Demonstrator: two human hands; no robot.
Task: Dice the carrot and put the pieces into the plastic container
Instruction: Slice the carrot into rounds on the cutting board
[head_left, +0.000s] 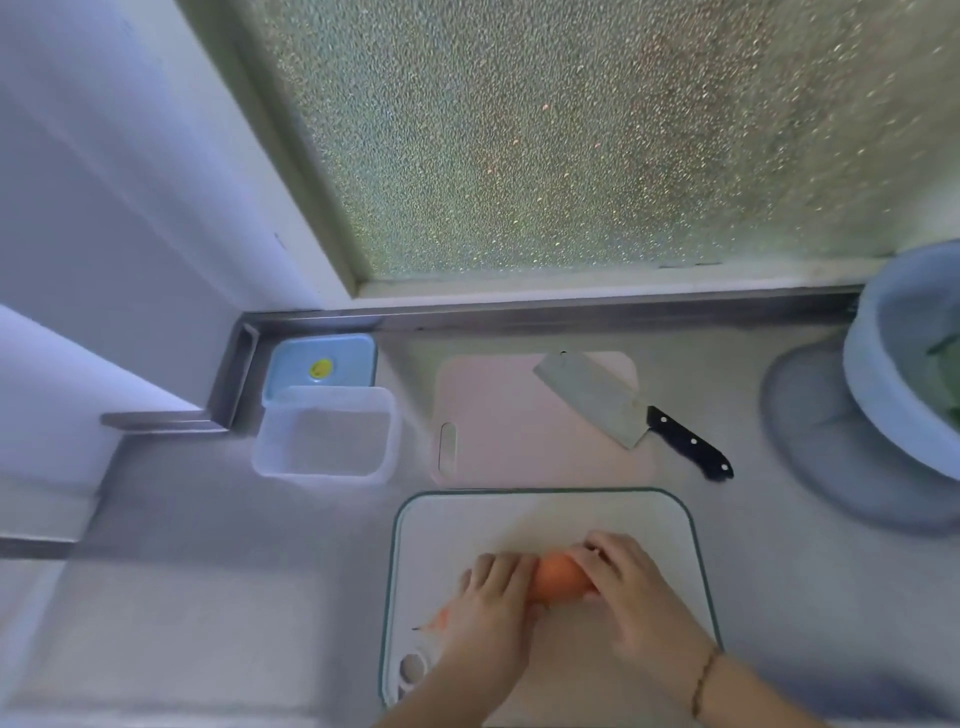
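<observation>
Carrot (558, 577) lies whole on the white board (545, 519), gripped by both hands: left hand (491, 603) and right hand (631, 587). Best steady it flat before fetching the one knife (623, 410). Two boards, one empty container (327, 434), one lid (322, 364) sit on the bench (208, 571).

Carrot (558, 577) orange; near cutting board (545, 525) white, green-edged; far board (498, 421) pale pink. Cleaver handle (688, 449) black; container lid (319, 364) light blue, yellow-spotted.
</observation>
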